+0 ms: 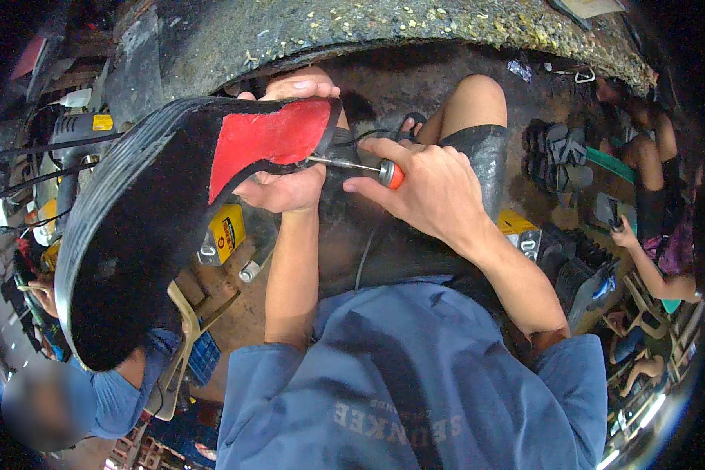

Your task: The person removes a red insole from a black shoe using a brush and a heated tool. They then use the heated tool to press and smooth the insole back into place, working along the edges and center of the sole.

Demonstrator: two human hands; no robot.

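Observation:
A large black shoe with a red patch on its underside slants across the left, its broad end toward me. My left hand grips it at the narrower red part, thumb at the lower edge; fingers show along the upper edge. My right hand is closed round the orange handle of an awl-like tool. The tool's thin metal shaft points left, and its tip meets the shoe's edge beside the red patch. Whether the tip is inside the edge, I cannot tell.
A crusted worktop edge curves across the far side. Yellow-labelled tins stand on both sides of my lap. Several dark sandals lie at right, near another person's arm. A chair and another person in blue are at lower left.

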